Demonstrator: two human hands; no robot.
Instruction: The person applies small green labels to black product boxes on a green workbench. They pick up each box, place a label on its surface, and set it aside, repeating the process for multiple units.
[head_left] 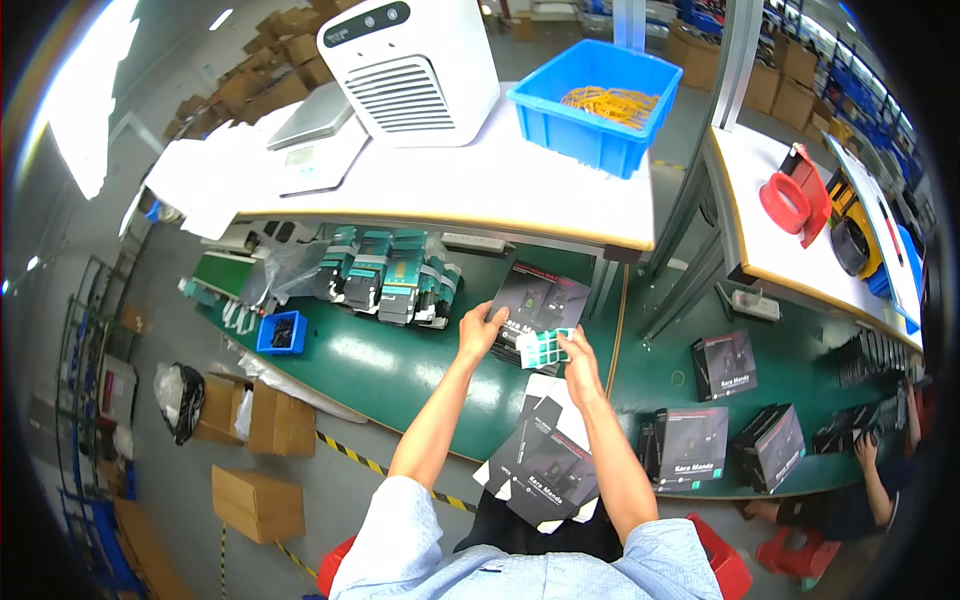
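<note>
My left hand [482, 331] is closed on the left edge of a dark printed box [545, 293] lying on the green bench. My right hand [580, 362] pinches a small sheet of green-and-white stickers [541, 349] over the box's near right corner. Several flat black cartons [548, 468] with white flaps rest in a loose pile on my lap, against the bench edge. Left of the box lie banded bundles of teal and black sleeves [403, 272].
Dark boxes [690, 447] stand at the right, where another person's hand [867, 450] is at work. A small blue tray [282, 333] of dark parts sits left. The white shelf [450, 190] above bears a blue bin [575, 135] of yellow bands and a white appliance [415, 75].
</note>
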